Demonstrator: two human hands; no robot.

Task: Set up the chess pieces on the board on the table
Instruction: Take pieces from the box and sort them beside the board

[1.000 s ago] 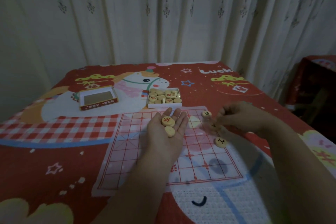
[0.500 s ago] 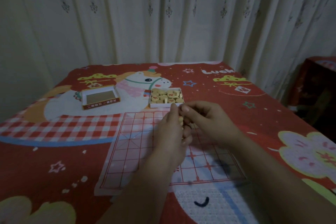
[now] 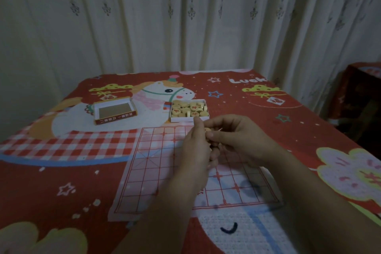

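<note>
My hands meet above the far middle of the paper board (image 3: 156, 171), which lies flat on the red cartoon cloth covering the surface (image 3: 309, 121). My left hand (image 3: 195, 150) stands on edge, palm turned toward the right, fingers curled around round wooden pieces; 1 pale piece (image 3: 207, 130) shows at the top of that grip, just under my left fingertips. How many more sit in the palm I cannot tell, since the back of the hand hides them. My right hand (image 3: 237, 140) comes in from the right, thumb and fingers bent and closed on that same piece, so both grips touch at it. The piece is held up off the board, not resting on any line of it.

Just beyond my hands, touching the board's far edge, is the white box (image 3: 189, 118) with the remaining pieces heaped inside. Its lid (image 3: 115, 112) lies open side up, well to the left of the box, on the cloth. Pale curtains (image 3: 185, 16) hang behind.
</note>
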